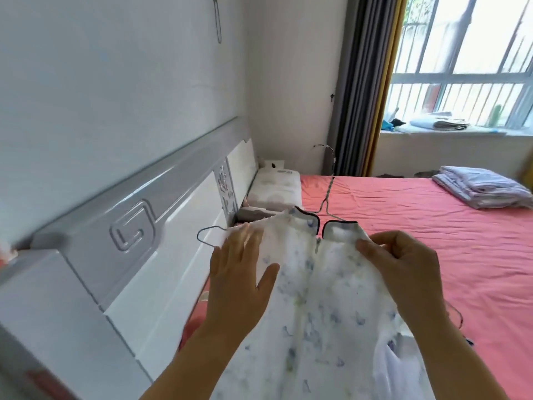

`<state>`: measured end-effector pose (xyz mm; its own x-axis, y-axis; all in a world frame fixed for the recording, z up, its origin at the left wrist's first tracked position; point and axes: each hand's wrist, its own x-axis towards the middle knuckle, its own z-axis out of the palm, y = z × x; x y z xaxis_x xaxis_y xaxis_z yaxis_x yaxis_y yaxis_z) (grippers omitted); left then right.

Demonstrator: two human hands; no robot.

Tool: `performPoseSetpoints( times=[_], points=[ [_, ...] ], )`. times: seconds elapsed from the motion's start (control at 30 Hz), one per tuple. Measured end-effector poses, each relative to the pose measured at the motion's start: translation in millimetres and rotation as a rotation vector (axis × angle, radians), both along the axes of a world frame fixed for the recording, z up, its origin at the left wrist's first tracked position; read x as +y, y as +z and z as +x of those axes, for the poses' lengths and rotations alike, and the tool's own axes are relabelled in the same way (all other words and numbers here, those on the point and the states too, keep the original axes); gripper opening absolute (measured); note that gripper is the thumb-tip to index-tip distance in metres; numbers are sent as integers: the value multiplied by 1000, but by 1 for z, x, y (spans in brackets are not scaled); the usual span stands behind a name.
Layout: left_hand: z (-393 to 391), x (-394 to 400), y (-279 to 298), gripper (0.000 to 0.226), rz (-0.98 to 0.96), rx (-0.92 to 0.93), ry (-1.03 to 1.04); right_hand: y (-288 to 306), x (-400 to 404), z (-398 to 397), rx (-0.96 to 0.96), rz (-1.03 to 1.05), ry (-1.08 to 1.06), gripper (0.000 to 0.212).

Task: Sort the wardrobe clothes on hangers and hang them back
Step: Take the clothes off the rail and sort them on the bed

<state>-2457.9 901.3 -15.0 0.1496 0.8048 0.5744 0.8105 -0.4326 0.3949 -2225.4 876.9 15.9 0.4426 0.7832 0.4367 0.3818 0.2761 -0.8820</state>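
The wire hanger (208, 232) was mostly hidden inside the floral dress (311, 298); only its left end showed. The dress lay over the near edge of the pink bed (432, 226), its hem cut off below. The left hand (239, 281) lay flat on its left shoulder, fingers straight; the right hand (403, 269) pinched the right shoulder. Folded bedding (481, 187) sat far right, pillows (274, 189) by the headboard (129, 226).
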Motion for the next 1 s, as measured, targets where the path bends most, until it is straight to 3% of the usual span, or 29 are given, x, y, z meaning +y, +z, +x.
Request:
performPoseSetpoints(
  times=[0.3, 0.47, 0.57, 0.73, 0.8, 1.0],
  points=[
    [105, 167, -35, 56, -348, 130, -142, -43, 157, 114, 17, -159, -32, 14],
    [151, 219, -90, 50, -585, 205, -188, -122, 205, 169, -86, -377, 18, 41],
    [168, 236, -124, 48, -705, 252, -207, -176, 223, 194, -74, -525, 94, 44],
    [183, 251, -165, 47, -848, 310, -203, -246, 239, 223, -44, -701, 60, 30],
    [185, 255, -175, 47, -882, 321, -203, -263, 240, 227, -113, -768, 43, 24],
    [183, 254, -186, 47, -898, 282, -186, -262, 239, 203, -336, -746, 97, 46]
  ],
)
